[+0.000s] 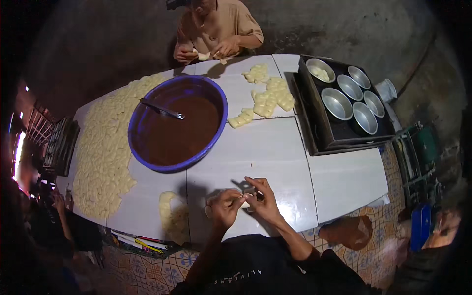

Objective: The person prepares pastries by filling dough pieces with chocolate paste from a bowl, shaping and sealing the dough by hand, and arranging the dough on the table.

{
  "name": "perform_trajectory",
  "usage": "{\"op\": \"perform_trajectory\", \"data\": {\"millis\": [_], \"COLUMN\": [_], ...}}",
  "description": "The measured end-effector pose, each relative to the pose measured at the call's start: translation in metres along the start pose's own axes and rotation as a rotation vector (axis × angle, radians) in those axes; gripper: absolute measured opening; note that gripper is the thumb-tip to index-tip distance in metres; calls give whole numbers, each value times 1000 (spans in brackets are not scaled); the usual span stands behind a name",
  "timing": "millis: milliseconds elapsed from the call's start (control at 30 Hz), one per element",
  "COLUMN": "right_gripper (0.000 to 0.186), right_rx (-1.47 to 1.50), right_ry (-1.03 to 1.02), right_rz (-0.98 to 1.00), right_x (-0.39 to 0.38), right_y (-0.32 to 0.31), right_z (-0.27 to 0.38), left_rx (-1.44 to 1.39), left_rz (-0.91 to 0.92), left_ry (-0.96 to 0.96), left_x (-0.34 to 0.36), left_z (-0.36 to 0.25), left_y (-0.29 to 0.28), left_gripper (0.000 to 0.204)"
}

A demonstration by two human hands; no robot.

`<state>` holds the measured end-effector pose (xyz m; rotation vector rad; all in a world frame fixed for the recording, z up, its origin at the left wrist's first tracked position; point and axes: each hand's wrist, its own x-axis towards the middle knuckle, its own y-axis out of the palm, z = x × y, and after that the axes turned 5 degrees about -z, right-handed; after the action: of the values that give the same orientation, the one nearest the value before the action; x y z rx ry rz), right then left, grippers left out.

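At the near edge of the white tiled table [255, 152], my left hand [225, 207] and my right hand [265, 200] meet. A small piece of pale dough [246, 202] is pinched between their fingertips. My right fingers are partly raised, while the thumb presses on the dough. The left fingers are curled round its other side and hide part of it. Left of my left hand lies a small patch of dough pieces [169, 209]. Beyond my hands stands a purple basin [224, 129] of brown filling [182, 135], with a metal utensil [162, 109] in it.
Many flat dough pieces [105, 152] cover the table's left side; smaller clusters [270, 98] lie right of the basin. A black tray [351, 141] at the far right holds several round metal tins [365, 118], one with dough inside. Across the table a co-worker [216, 29] handles dough.
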<state>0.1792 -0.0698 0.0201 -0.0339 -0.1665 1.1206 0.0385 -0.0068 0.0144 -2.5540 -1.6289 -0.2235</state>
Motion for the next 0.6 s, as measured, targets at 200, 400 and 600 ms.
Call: {"op": "perform_trajectory", "data": {"millis": [200, 400, 600], "right_gripper": [38, 38, 45], "right_rx": [359, -97, -488], "right_ry": [564, 440, 232], "right_rz": [334, -32, 108], "right_x": [-15, 4, 7], "right_y": [-31, -31, -27], "right_z": [-40, -76, -52], "left_rx": [447, -19, -129], "left_rz": [258, -171, -118], "left_ry": [273, -458, -593], "left_x": [-1, -19, -20], "left_z": [-7, 36, 48], "left_y": [-3, 43, 35], "left_gripper": [39, 45, 65]}}
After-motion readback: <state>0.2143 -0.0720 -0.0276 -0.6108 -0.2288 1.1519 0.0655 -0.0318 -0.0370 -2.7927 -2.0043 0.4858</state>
